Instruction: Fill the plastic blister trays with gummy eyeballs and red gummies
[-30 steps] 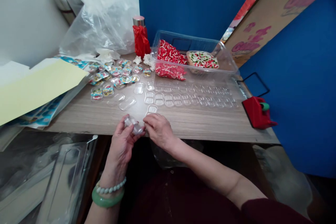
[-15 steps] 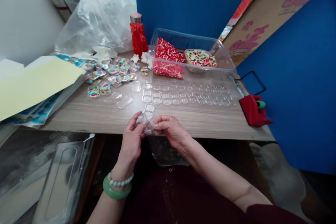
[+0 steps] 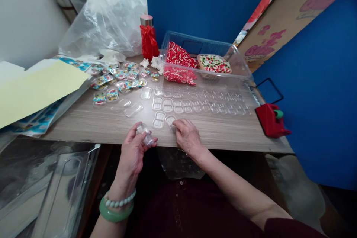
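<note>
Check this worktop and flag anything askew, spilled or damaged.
No spill or damage is evident. Two loose clear plastic pieces, left of the neatly ranked clear plastic shells, look askew: they lie slanted, out of line.

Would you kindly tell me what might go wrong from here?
The left hand holds clear plastic near the front edge of the table, so a loose piece might drop off. The right hand is at a tray close beside another tray, so a small nudge could shift the neighbour.
</note>
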Motion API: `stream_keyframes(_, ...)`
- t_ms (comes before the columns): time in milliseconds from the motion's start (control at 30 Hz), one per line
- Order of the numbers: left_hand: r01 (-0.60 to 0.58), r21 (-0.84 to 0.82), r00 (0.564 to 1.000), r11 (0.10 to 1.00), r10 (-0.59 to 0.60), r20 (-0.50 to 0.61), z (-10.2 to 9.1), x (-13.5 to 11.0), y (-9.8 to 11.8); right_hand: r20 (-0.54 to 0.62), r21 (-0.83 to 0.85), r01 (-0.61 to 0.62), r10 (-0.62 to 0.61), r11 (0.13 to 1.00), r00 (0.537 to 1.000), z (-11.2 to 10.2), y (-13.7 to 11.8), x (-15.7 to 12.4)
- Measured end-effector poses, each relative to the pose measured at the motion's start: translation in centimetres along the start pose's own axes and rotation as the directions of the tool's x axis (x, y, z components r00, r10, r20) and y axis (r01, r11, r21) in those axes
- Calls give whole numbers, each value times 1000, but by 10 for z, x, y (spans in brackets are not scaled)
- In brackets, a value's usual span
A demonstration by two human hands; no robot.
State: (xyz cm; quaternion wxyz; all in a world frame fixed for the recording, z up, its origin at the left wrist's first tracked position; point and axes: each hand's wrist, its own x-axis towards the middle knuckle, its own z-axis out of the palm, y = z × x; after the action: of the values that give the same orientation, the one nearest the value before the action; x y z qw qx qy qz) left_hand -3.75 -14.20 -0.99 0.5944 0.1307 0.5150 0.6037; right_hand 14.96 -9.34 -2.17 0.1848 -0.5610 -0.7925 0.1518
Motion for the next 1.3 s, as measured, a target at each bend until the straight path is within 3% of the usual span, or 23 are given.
stream_keyframes(133,7,-5,1000,1000,-7,7,-3,0,2,22,-112,102,-100,988,995,4,6,4)
stream_keyframes(333,39,-3,999,999,-38,30,0,-2,1,38,-118,95,-91,988,995,16,-9,23)
stream_keyframes(433,43,4,999,999,-43,19,-1,-3,0,8,-34,97,-97,995,995,15,-13,23)
stream_keyframes(533,47,5,998,999,-47,40,0,-2,-4,-61,217,101,-89,971,994,6,-18,13)
stream_keyframes(667,19,-40,998,999,-16,58,9,-2,-14,57,582,40,-90,812,994,-8,-32,-7)
stream_keyframes(767,21,-35,998,999,-19,63,21,-5,-21,166,706,-133,20,695,986,-12,-36,-15)
stream_keyframes(900,51,-4,992,999,-50,114,34,-10,-28,416,858,-440,142,265,898,-18,-26,-17)
stream_keyframes(967,67,18,988,998,-69,138,38,-11,-31,486,855,-503,143,125,862,-23,-19,-19)
stream_keyframes(1067,74,40,987,996,-79,142,44,-13,-35,510,848,-526,168,63,843,-30,-13,-21)
stream_keyframes(1200,61,51,986,997,-69,152,51,-14,-37,506,850,-524,206,43,837,-35,-9,-24)
stream_keyframes(1267,64,66,983,996,-75,167,52,-14,-36,457,866,-493,261,89,850,-37,-5,-24)
stream_keyframes(1300,70,75,982,995,-82,169,51,-14,-36,400,874,-460,305,156,864,-38,-2,-23)
